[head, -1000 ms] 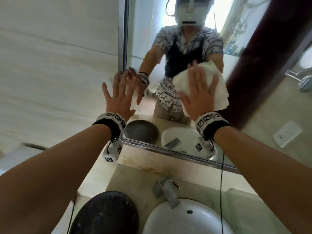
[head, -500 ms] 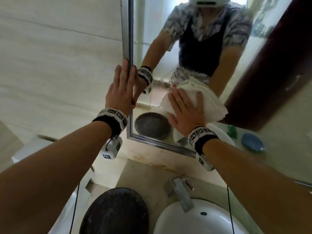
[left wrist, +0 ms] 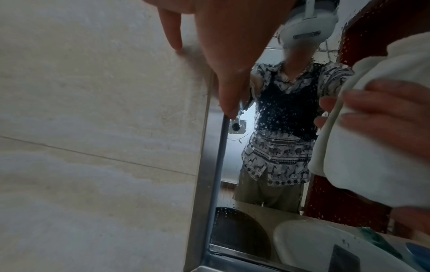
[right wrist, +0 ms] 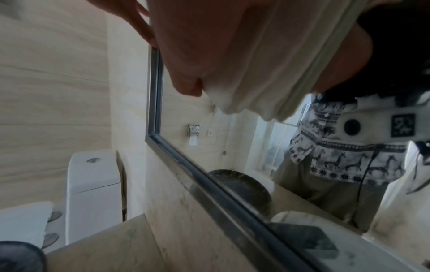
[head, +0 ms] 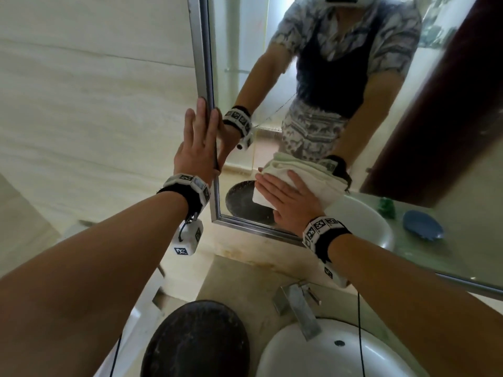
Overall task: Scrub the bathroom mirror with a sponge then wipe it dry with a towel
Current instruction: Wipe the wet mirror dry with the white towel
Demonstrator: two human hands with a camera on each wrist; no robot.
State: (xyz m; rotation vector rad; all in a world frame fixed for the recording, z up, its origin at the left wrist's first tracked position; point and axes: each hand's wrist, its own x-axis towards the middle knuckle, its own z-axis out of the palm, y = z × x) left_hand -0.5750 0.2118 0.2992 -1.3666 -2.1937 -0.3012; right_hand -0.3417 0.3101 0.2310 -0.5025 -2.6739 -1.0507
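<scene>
We are pressing the towel [head: 304,183] flat against the mirror [head: 272,85] with our right hand [head: 294,200], low on the glass near its bottom-left corner. Right grip is spread, fingers straight over the folded white cloth, not curled round it. Our left hand [head: 196,148] is lying flat with straight fingers across the mirror's left frame edge and the wall tile [head: 95,104], grip released, holding nothing. Left wrist view is showing water droplets on the glass beside the towel [left wrist: 363,139]. Below the mirror, the desk [head: 245,278] is carrying a white sink [head: 321,355] with a metal tap [head: 299,306], and a dark round lid [head: 196,341] to its left. A toilet tank [right wrist: 93,184] is standing left of the desk.
</scene>
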